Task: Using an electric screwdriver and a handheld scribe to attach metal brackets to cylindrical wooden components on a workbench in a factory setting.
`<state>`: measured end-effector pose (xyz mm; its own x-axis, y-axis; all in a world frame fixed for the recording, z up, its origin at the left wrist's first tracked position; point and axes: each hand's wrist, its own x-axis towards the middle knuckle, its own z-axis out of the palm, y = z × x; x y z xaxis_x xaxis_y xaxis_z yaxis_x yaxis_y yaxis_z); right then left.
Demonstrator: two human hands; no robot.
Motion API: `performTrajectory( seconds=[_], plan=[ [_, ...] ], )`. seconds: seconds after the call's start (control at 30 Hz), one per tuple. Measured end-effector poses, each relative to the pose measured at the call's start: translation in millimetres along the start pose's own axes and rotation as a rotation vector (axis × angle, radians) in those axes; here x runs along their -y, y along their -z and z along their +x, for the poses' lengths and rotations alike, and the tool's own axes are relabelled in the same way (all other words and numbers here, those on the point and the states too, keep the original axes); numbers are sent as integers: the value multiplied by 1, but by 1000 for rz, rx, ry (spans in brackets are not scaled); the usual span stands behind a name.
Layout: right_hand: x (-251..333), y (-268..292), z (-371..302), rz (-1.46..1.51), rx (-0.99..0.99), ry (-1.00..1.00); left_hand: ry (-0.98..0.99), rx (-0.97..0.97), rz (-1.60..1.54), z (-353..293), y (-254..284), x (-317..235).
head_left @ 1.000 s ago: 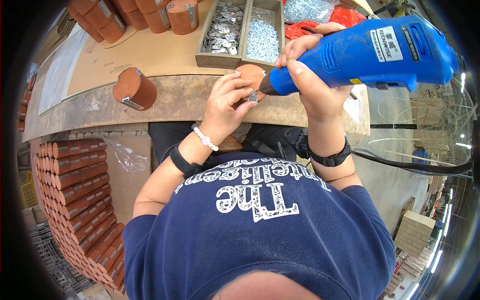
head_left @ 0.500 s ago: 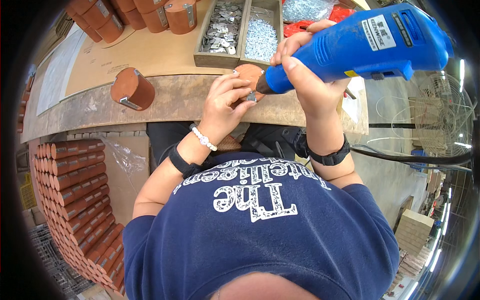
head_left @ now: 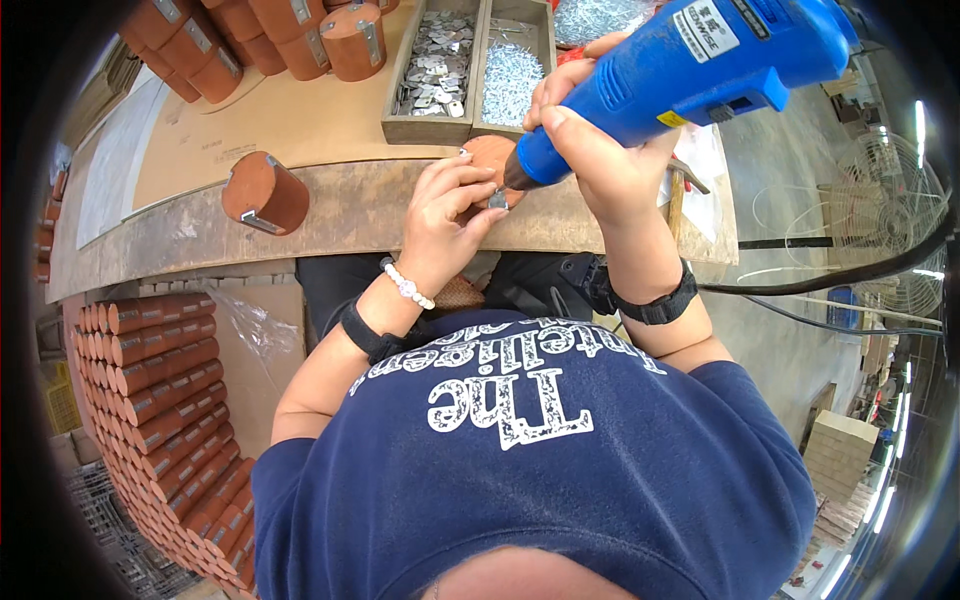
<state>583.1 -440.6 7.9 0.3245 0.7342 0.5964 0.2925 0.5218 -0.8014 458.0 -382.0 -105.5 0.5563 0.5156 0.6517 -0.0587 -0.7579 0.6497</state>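
A blue electric screwdriver (head_left: 640,95) fills my right hand (head_left: 605,150), its dark nose slanting down to a reddish-brown wooden cylinder (head_left: 490,152) on the bench. My left hand (head_left: 445,205) pinches a small grey metal plate (head_left: 497,200) against the near edge of that cylinder, close to the tool's tip. Whether the tip touches a screw is too small to tell. Further left, another reddish-brown cylinder (head_left: 265,193) stands by itself with a metal plate on its near side.
Behind my hands, a divided wooden tray holds metal plates (head_left: 435,65) and loose screws (head_left: 513,85). More cylinders (head_left: 353,45) are stacked at the back left. A hammer (head_left: 682,180) lies right on the bench (head_left: 150,250). Stacked cylinders (head_left: 165,400) rise at lower left; a black cable (head_left: 820,285) hangs right.
The screwdriver has shifted left and a little down with my right hand, uncovering the hammer. My left hand keeps its pinch on the plate.
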Motion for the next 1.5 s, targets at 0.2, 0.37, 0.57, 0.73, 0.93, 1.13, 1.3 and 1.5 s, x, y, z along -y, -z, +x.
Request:
performTrajectory(
  seconds=[0.2, 0.37, 0.57, 0.73, 0.93, 1.13, 1.3, 1.5],
  plan=[
    [-1, -6, 0, 7, -25, -35, -20, 0, 4, -2, 0, 6],
    [-7, -8, 0, -25, -17, 7, 13, 15, 4, -3, 1, 9],
    [-11, -6, -1, 37, -51, -59, -1, 12, 16, -2, 3, 8],
    [-14, -3, 0, 47, 14, 2, 5, 15, 11, -2, 3, 8],
    [-17, 0, 3, 118, 68, -11, -1, 40, 1, -1, 5, 7],
    [-17, 1, 1, 142, 76, -17, -24, 118, -18, 0, 11, 11],
    [-20, 3, -4, 235, -45, 63, -62, 217, -33, 32, 20, 4],
    [1, 27, -3, 330, -55, 246, 78, 563, -108, 115, 19, 57]
  ],
)
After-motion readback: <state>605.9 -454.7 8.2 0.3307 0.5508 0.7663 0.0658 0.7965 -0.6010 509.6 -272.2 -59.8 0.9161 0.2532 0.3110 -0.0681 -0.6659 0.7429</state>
